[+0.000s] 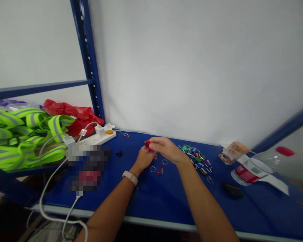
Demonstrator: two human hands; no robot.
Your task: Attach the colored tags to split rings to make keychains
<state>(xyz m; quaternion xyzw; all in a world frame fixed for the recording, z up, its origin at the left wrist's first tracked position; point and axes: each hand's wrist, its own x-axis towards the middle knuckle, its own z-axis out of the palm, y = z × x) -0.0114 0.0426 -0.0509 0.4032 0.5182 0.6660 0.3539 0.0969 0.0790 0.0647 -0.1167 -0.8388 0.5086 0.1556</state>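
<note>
Both my hands meet over the middle of the blue table. Between their fingertips is a small red carabiner [147, 144], mostly covered by the fingers and blurred. My left hand [144, 158], with a pale watch band at the wrist, is closed around its lower side. My right hand [168, 148] pinches it from the right. Just below the hands lie a red carabiner [160, 170] and two split rings, one ring [153, 169] at its left and another ring [165, 161] above right. A pile of coloured carabiners [197, 157] with rings lies right of my right hand.
A white power strip [94, 139] with cables lies at the back left, near an orange carabiner [126, 134]. Neon reflective straps [30, 134] fill the left shelf. At right are a plastic bottle [255, 169], a small box [233, 152] and a black object [232, 190].
</note>
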